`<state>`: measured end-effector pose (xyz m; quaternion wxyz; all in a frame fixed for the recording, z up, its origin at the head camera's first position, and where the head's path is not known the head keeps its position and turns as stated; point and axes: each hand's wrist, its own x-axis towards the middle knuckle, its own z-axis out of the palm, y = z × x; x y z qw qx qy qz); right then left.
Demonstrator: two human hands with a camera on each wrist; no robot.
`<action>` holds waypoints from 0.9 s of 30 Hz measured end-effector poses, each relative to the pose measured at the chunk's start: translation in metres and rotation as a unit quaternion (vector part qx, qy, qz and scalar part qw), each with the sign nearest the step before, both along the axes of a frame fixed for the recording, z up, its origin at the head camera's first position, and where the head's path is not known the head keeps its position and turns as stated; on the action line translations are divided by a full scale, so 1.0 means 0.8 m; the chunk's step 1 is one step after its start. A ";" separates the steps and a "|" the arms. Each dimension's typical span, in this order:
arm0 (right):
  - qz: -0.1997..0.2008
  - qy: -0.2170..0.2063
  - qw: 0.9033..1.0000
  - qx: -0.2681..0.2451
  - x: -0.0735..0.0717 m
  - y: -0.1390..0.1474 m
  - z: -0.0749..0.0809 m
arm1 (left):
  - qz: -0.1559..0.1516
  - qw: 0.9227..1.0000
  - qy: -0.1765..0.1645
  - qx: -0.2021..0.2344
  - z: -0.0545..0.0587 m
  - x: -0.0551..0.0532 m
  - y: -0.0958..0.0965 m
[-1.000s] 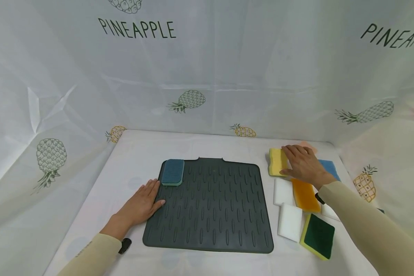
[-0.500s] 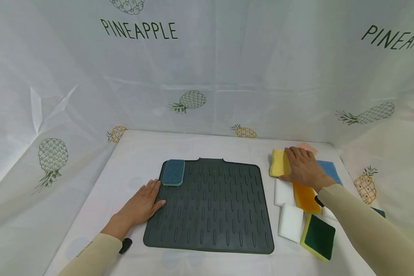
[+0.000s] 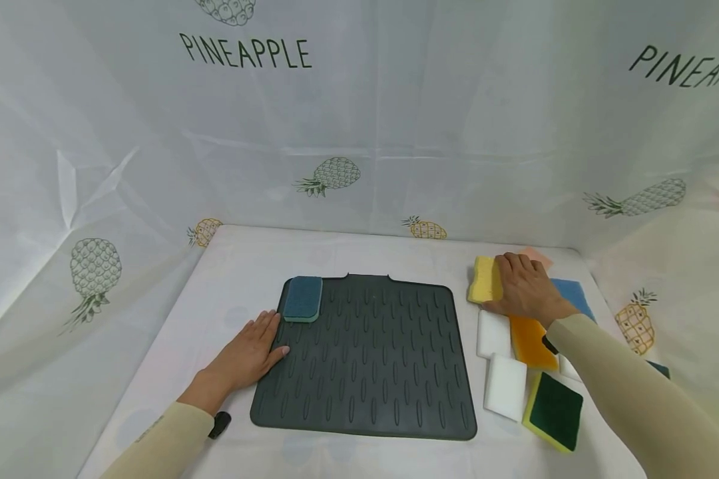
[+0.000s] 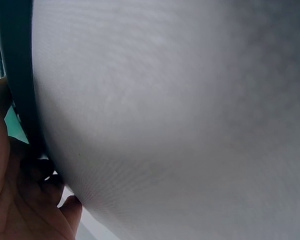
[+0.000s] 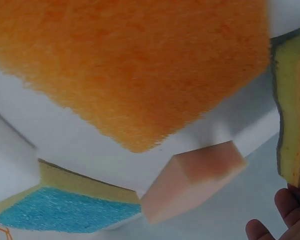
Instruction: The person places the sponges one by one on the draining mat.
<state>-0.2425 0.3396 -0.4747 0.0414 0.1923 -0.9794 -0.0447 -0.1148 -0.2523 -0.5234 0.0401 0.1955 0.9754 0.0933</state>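
A yellow sponge (image 3: 483,280) stands at the back right, and my right hand (image 3: 524,286) grips it by its right side. In the right wrist view, fingertips (image 5: 290,207) touch the lower end of that sponge (image 5: 292,110). My left hand (image 3: 242,359) lies with extended fingers on the left edge of the dark grey ribbed mat (image 3: 371,359), thumb on its surface. The left wrist view shows the hand (image 4: 25,200) against the mat's rim (image 4: 22,75). A blue sponge (image 3: 303,298) sits on the mat's back left corner.
Right of the mat lie an orange sponge (image 3: 533,342), white sponges (image 3: 505,387), a green-and-yellow scouring sponge (image 3: 554,412), a blue sponge (image 3: 572,297) and a pink sponge (image 5: 195,180). A dark green piece (image 3: 659,368) shows behind the right sleeve. Pineapple-print sheeting (image 3: 395,133) rises behind the white table.
My right hand has shifted slightly right over the yellow sponge and now holds its right side, with the thumb lower. My left hand and the blue sponge on the mat stay put.
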 end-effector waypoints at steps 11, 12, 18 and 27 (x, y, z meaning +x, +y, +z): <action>0.027 0.052 0.998 0.002 0.002 -0.034 0.016 | -0.005 1.000 0.004 -0.007 0.006 0.000 0.002; 0.032 0.059 0.998 0.002 0.003 -0.039 0.017 | -0.005 1.000 0.004 -0.007 0.006 0.000 0.002; 0.063 0.102 0.993 0.016 0.003 -0.065 0.021 | -0.001 1.000 -0.002 -0.006 0.002 -0.001 -0.001; 0.090 0.117 0.989 -0.002 0.006 -0.106 0.026 | -0.003 1.000 0.001 -0.004 0.000 -0.002 -0.003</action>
